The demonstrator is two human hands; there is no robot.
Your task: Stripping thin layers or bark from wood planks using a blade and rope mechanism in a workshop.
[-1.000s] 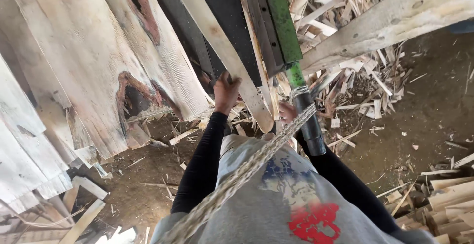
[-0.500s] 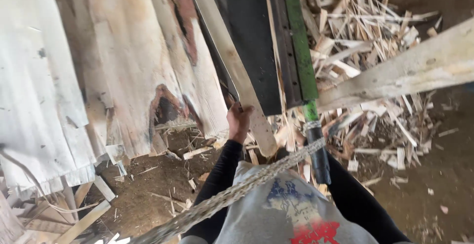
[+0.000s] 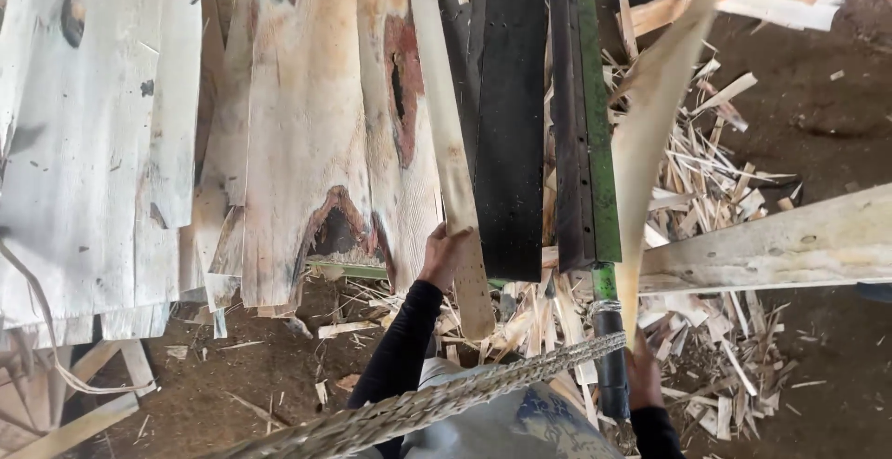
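Veneer sheets (image 3: 297, 134), pale with dark knots and reddish-brown patches, hang side by side across the left and centre of the head view, their lower edges ragged above a dirt floor (image 3: 232, 375). Left hand (image 3: 444, 253), in a black sleeve, is raised and closed around a narrow pale wooden strip (image 3: 452, 152) near the strip's lower end; the fingers wrap its left edge, and the strip runs steeply upward, leaning slightly left, in front of the sheets. Just right of the strip stands a black panel (image 3: 509, 115), and beside that a dark upright bar with a green edge (image 3: 587, 115), which continues downward into a green-and-black post (image 3: 609, 347). Right hand (image 3: 643, 373) is low, just right of the post, and grips the bottom tip of a second thin veneer strip (image 3: 655, 143) that rises and widens toward the upper right; the grip appears closed, though the fingers are largely hidden behind the strip and blurred. Braided rope (image 3: 446, 399) crosses diagonally from lower left to the post, above a blue-grey garment (image 3: 502, 431). Thick pale beam (image 3: 790, 241) lies nearly horizontal at the right. Heap of offcut slivers (image 3: 715, 199) covers the ground behind the post and under the beam.
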